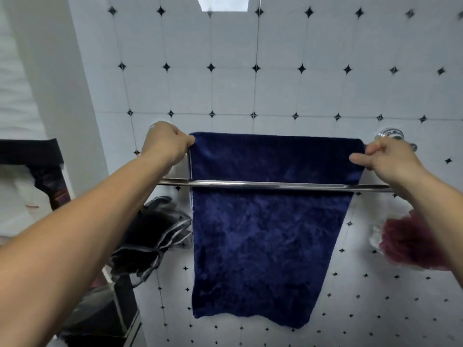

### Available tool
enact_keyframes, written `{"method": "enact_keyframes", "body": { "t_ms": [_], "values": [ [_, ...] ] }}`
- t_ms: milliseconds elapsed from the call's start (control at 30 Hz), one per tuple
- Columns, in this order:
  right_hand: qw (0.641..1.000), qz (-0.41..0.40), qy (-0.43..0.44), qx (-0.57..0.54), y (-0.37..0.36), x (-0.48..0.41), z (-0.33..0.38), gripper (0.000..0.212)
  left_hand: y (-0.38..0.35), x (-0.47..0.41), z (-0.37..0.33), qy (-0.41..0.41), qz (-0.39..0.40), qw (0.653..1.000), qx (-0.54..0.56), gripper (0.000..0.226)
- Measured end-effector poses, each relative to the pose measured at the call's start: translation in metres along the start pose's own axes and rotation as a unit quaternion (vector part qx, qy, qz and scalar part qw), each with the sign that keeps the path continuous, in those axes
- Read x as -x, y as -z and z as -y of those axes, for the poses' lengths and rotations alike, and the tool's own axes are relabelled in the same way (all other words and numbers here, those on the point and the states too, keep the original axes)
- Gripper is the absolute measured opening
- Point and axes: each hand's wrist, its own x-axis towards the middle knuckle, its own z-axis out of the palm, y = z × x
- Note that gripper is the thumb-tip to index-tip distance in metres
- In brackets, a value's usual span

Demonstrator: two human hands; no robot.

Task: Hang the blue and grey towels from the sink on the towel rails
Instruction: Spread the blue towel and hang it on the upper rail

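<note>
A dark blue towel (265, 234) hangs over the upper, rear towel rail, which it hides, and drapes down the tiled wall. A second chrome rail (275, 184) runs in front of it, lower down. My left hand (166, 145) pinches the towel's top left corner. My right hand (385, 155) pinches the top right edge, just below the chrome rail mount (390, 134). No grey towel or sink is in view.
A black bath pouf (150, 236) hangs left of the towel and a maroon one (411, 242) hangs at the right. A dark shelf unit (100, 311) stands at the lower left. White wall tiles with black diamonds (275, 71) fill the background.
</note>
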Motion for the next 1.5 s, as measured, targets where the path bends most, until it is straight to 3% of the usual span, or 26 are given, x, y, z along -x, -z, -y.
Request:
{"method": "enact_keyframes", "body": {
  "t_ms": [200,267,367,433,533,700,833,1033,1133,1367,1500],
  "values": [
    [0.999,-0.026,0.032,0.032,-0.004,0.000,0.002,0.028,0.006,0.003,-0.008,-0.029,0.001,0.996,-0.088,0.022],
    [0.993,-0.049,0.071,0.074,-0.004,0.000,0.007,0.029,0.009,0.003,-0.009,-0.033,0.006,0.995,-0.090,0.032],
    [0.943,-0.046,0.203,0.259,-0.008,0.001,0.016,0.038,0.006,0.002,-0.011,-0.050,0.033,0.994,-0.092,0.055],
    [0.904,0.017,0.250,0.346,-0.019,0.002,0.026,0.043,0.001,0.003,-0.013,-0.088,0.048,0.986,-0.131,0.052],
    [0.881,0.059,0.259,0.392,-0.025,-0.004,0.035,0.039,-0.006,0.005,-0.015,-0.127,0.065,0.978,-0.150,0.039],
    [0.896,0.126,0.248,0.345,0.005,-0.025,0.035,0.030,-0.014,0.007,-0.019,-0.136,0.066,0.981,-0.123,0.036],
    [0.917,0.112,0.239,0.298,0.014,-0.032,0.028,0.024,-0.009,0.001,-0.013,-0.129,0.056,0.981,-0.130,0.035],
    [0.907,0.108,0.243,0.327,0.010,-0.023,0.028,0.033,0.000,0.000,-0.012,-0.133,0.039,0.974,-0.179,0.032],
    [0.904,0.065,0.271,0.323,0.000,-0.008,0.029,0.037,0.003,0.004,-0.015,-0.146,0.018,0.975,-0.168,0.031],
    [0.901,0.040,0.358,0.241,-0.054,0.045,0.040,0.031,0.010,0.027,-0.007,-0.166,-0.037,0.982,-0.077,0.022],
    [0.894,0.096,0.404,0.168,-0.096,0.091,0.054,0.024,0.022,0.071,0.007,-0.161,0.011,0.986,0.044,0.019]
  ]
}}
